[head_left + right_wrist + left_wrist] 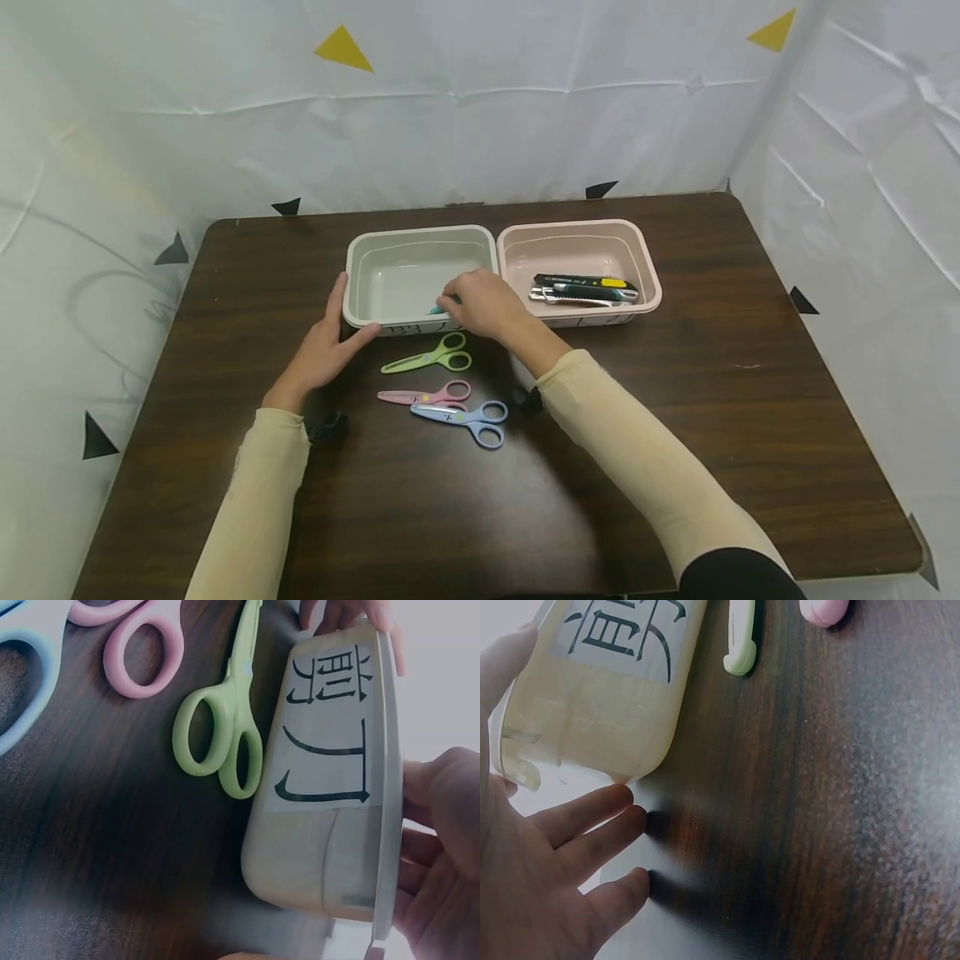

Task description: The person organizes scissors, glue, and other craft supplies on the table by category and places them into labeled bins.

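Note:
My left hand [318,350] rests with spread fingers against the near left corner of the pale grey-green box [352,279]. In the left wrist view its straight fingers touch the box's end. Over the box's near right part, my right hand [483,304] has curled fingers reaching inside the rim. A small teal thing [437,310] shows at those fingertips; the rest of it is hidden by the hand and wall. Just in front of the box lie green scissors [427,358]. Closer to me, blue scissors [465,419] partly overlap pink scissors [416,397].
A pink box [652,283] stands directly right of the grey-green one, holding box cutters [588,289]. The grey-green box carries a label [326,735] with black characters on its front. Both sit near the back of the dark wooden table [750,417], before white sheeting.

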Tool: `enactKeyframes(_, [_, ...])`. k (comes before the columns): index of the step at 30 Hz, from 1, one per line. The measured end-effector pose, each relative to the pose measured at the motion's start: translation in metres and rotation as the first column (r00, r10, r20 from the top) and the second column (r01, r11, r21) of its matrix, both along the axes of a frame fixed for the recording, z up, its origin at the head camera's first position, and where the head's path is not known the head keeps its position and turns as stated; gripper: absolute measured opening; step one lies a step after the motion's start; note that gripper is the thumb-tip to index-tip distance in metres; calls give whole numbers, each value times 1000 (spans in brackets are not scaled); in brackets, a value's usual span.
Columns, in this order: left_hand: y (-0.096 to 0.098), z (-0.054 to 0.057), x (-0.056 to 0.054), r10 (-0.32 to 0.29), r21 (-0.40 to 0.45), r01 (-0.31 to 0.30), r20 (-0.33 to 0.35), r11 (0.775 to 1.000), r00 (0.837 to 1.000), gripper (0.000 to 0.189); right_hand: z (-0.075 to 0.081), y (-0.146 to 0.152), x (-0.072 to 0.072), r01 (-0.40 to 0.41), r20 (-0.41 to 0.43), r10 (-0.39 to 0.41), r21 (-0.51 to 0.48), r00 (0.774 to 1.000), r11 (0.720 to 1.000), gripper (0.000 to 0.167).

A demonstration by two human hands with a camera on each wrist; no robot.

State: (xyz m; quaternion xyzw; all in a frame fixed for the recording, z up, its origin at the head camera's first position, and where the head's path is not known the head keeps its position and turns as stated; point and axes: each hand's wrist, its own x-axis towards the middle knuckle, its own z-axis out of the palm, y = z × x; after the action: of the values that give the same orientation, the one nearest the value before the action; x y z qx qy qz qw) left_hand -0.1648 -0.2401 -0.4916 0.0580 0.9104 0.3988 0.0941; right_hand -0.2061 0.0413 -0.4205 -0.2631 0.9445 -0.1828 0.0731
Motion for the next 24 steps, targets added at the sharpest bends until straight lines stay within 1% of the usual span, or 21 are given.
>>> enactKeyframes(2, [0,0,0,1,-1,-1,0,1000,1000,95,1,-1,0,-11,-2,11,22,1000,1000,26])
enactKeyframes(7, [0,1,0,2,-5,-2,3,1000,1000,95,2,-2,-1,-26,3,25,72,1000,997,33])
enactKeyframes(13, [0,0,0,-2,4,3,-14,1000,1000,95,2,-3,-1,-38,18,37,80,999,996,33])
enactKeyframes(19, [0,-1,-1,-6,0,6,-20,1000,1000,95,1,-4,-1,-31,55,27,87,998,996,44])
enactKeyframes(24, [-1,-3,-2,-4,9,5,-20,1000,1000,95,0,-4,-1,-45,46,40,107,998,993,47])
